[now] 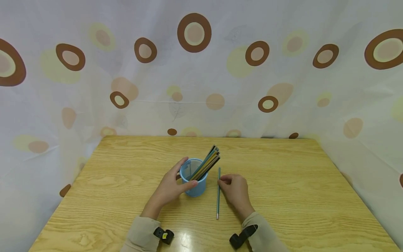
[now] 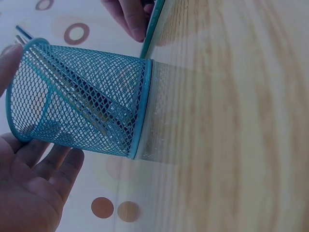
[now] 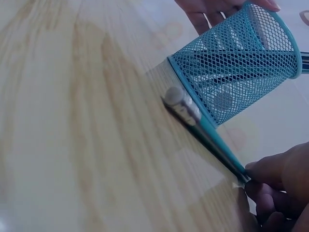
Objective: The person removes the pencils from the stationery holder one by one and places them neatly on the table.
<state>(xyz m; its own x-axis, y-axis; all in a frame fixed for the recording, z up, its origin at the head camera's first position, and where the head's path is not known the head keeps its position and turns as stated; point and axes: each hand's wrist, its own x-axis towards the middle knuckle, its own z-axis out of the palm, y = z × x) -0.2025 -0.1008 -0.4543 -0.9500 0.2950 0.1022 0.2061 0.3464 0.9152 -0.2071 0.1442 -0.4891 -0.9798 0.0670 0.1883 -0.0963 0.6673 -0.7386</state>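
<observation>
A light blue mesh pencil cup (image 1: 196,190) stands upright on the table, with several pencils (image 1: 206,163) leaning to the right inside it. Round its side, my left hand (image 1: 168,189) grips the cup, thumb at the front and fingers behind. To the right of the cup lies a single green pencil (image 1: 218,206) on the tabletop, apart from the cup. My right hand (image 1: 235,191) pinches it near its middle between thumb and fingers. In the right wrist view, the pencil's eraser end (image 3: 182,104) points toward the camera.
The wooden table (image 1: 299,196) extends on both sides of the hands. A patterned curtain (image 1: 201,80) hangs behind and along its left and right edges. Black straps with small devices (image 1: 163,235) sit on both sleeves.
</observation>
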